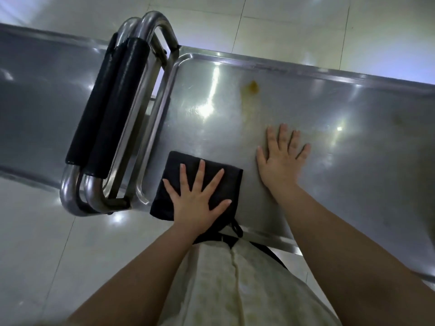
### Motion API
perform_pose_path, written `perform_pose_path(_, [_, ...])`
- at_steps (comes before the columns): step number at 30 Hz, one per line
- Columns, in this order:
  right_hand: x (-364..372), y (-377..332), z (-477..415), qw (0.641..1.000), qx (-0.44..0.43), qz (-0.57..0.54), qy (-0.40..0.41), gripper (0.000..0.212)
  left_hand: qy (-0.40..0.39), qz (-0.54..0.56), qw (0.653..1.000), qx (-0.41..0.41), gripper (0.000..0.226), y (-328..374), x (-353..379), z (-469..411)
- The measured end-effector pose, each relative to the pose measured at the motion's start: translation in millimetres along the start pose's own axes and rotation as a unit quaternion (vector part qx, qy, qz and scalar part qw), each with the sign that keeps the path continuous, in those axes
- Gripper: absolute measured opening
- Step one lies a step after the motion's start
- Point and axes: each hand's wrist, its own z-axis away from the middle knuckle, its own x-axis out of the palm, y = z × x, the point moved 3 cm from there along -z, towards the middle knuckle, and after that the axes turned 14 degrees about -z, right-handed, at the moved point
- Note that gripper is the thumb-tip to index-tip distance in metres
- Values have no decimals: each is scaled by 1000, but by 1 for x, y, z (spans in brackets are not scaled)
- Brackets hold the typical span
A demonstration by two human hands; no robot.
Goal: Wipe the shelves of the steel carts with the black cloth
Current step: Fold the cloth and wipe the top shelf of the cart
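A folded black cloth (231,184) lies at the near left corner of the right steel cart's top shelf (341,161). My left hand (196,203) presses flat on the cloth with fingers spread. My right hand (280,161) rests flat on the bare steel just right of the cloth, fingers spread. A brown stain (253,87) marks the shelf beyond both hands, near the far rim. A fainter smear (400,117) shows farther right.
A second steel cart's shelf (47,102) stands to the left. Between the carts rise two steel push handles with black grips (110,109). Pale tiled floor (35,231) surrounds the carts. My light apron (235,290) touches the near rim.
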Motion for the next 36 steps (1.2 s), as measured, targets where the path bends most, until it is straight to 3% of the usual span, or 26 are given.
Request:
perform_pose_path(5, [-27,28,5,998,-58,-1,-17,61,-37,-27,999,-11,75,0,-2,1])
perform_pose_path(9, [-43,68,4,1000,-18,10,14,60,-39,-24,999,-15,75,1,-2,1])
perform_pose_path(16, [-30,71,4,999,0,32,20,61,-63,-13,996,-61,73,16,-8,-10])
perform_pose_path(23, [-26,74,1,999,-11,12,38,60,-22,-25,999,-6,75,40,-38,-100])
perform_pose_path(36, [-19,79,-8,998,-12,34,47,61,34,-5,999,5,77,59,-79,-239])
